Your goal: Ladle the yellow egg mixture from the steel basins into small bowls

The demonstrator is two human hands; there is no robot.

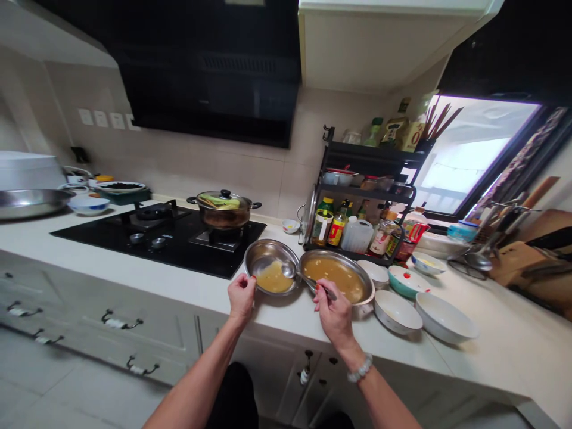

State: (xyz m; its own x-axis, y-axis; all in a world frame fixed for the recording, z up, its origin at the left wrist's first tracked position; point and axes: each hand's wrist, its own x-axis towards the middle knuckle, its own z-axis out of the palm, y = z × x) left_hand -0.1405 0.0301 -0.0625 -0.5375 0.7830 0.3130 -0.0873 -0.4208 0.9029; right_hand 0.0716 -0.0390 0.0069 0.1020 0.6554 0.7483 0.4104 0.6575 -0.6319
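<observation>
My right hand (333,310) is closed round the handle of a metal ladle (288,269). The ladle's head is over the right side of a steel bowl (252,253), which holds a shallow pool of yellowish-brown liquid (271,277). At that bowl's near left rim, my left hand (242,296) pinches the edge with its fingers. Touching it or very close on the right stands a second steel bowl (370,292), filled much higher with brown liquid (335,274) in which pale bits float. The ladle's handle crosses this second bowl's left edge.
Several white bowls (397,313) and a green dish (404,281) stand to the right. A lidded pot (223,217) sits on the black gas hob (179,253) at the left. Behind, a black rack (370,189) holds bottles. Knives and utensils (480,260) are at far right.
</observation>
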